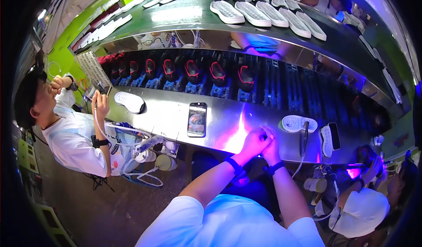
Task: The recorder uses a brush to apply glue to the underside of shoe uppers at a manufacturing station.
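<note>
A bare metal counter runs across the middle, its surface throwing back a white and violet glare just beside the person's hands. The left hand and right hand are clenched together at its near edge, fingers folded in; whether anything is between them, I cannot tell. Nearest, to their right on the counter, lies a ridged white sole, with a dark tool reaching over it and a pale hose trailing off the edge. Farther right, a second sole lies beside a dark phone; to the left are a lit phone and another sole. Behind the counter, black shoe uppers with red-edged openings stand in a row along a dark conveyor. Above it, a green shelf carries many white soles. Co-workers in white sit at either end, one at left, one at right; lime-green panels rise at the left, over a dark floor.
</note>
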A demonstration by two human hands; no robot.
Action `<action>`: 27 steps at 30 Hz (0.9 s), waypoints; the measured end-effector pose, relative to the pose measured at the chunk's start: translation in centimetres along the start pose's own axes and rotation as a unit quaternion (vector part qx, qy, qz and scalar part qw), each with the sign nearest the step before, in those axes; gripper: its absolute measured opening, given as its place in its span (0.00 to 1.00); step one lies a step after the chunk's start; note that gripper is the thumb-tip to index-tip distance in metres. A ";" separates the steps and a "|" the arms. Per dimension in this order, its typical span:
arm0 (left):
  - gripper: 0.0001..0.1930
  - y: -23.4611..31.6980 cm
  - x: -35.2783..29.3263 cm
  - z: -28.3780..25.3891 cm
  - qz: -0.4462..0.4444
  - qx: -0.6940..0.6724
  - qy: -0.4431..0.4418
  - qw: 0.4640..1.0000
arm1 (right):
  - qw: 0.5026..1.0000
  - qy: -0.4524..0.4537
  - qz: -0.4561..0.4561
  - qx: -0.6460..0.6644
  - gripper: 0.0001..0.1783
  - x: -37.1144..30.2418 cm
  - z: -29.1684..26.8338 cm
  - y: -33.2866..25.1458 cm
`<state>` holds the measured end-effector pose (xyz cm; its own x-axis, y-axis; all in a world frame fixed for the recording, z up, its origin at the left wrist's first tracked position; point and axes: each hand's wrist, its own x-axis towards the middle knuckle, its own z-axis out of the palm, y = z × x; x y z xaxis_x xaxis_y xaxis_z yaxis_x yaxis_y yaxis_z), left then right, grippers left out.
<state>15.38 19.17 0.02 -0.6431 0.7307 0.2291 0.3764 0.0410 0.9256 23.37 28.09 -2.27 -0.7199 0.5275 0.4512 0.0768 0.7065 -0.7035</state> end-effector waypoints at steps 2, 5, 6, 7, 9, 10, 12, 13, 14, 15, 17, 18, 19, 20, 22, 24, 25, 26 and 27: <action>0.24 0.0 0.4 1.1 -0.060 -0.012 -0.003 0.998 | 0.970 0.013 0.153 0.186 0.20 -1.0 0.7 3.3; 0.21 -3.5 0.3 1.2 -0.054 -0.016 0.014 0.998 | 0.991 -0.004 0.077 0.111 0.20 -0.3 0.1 0.1; 0.20 -3.7 0.3 1.1 -0.066 -0.015 0.007 0.998 | 0.999 -0.025 -0.003 -0.025 0.20 -0.3 -0.5 -0.4; 0.18 -3.7 0.2 0.8 -0.059 -0.019 0.004 0.998 | 0.999 -0.032 0.012 -0.005 0.20 -0.1 -0.8 -1.0; 0.13 -3.7 0.4 0.8 -0.015 -0.054 0.029 0.998 | 0.996 -0.048 0.058 0.050 0.18 0.7 -1.2 -2.2; 0.11 -3.0 0.6 0.6 -0.013 -0.070 0.020 0.997 | 0.996 -0.033 0.072 0.043 0.18 0.8 -1.5 -2.3; 0.12 -3.4 0.8 0.6 -0.026 -0.076 0.009 0.997 | 0.999 -0.033 0.008 -0.002 0.18 1.2 -2.0 -2.5; 0.12 -3.6 0.7 0.6 -0.024 -0.079 -0.008 0.997 | 1.000 -0.021 0.014 -0.007 0.19 1.1 -2.1 -2.2; 0.12 -3.8 0.7 0.5 -0.053 -0.064 -0.021 0.996 | 1.000 -0.010 0.024 -0.013 0.19 0.8 -2.2 -2.1; 0.11 -3.8 0.7 0.6 -0.081 -0.049 -0.031 0.995 | 0.998 -0.008 0.050 0.037 0.19 0.7 -2.2 -2.1; 0.11 -1.3 0.8 1.1 -0.069 -0.098 -0.041 0.992 | 0.996 0.035 0.063 0.048 0.20 0.3 -2.2 -0.9; 0.12 -0.4 0.9 0.7 -0.061 -0.143 -0.032 0.987 | 0.996 0.043 0.064 0.046 0.20 0.4 -2.0 -1.1; 0.20 -2.2 0.9 1.1 -0.034 -0.159 -0.035 0.986 | 0.984 0.049 0.118 0.128 0.21 0.5 -1.8 -1.3; 0.20 -2.5 0.8 1.1 -0.029 -0.159 -0.039 0.986 | 0.961 0.054 0.168 0.211 0.21 0.6 -1.8 -1.5; 0.24 -0.8 0.9 1.1 0.033 -0.124 0.024 0.992 | 0.947 0.056 0.182 0.259 0.21 0.3 -1.8 -0.9; 0.31 -2.1 0.9 1.1 0.000 -0.173 -0.011 0.985 | 0.937 0.041 0.198 0.287 0.18 0.3 -1.6 -0.5; 0.33 -2.2 1.0 1.0 0.027 -0.147 -0.026 0.989 | 0.937 0.041 0.195 0.289 0.18 0.3 -1.7 -0.4; 0.35 -2.3 1.0 0.9 0.053 -0.119 -0.039 0.991 | 0.936 0.042 0.191 0.293 0.18 0.3 -1.9 -0.2; 0.38 -1.9 1.0 0.9 0.039 -0.153 -0.063 0.985 | 0.935 0.043 0.187 0.298 0.19 0.3 -2.0 0.1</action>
<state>14.56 20.43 -1.78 -0.5248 0.8029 0.2827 0.1908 -0.2128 0.9583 24.60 29.23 -1.09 -0.6600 0.7388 0.1361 -0.1034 0.0901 -0.9906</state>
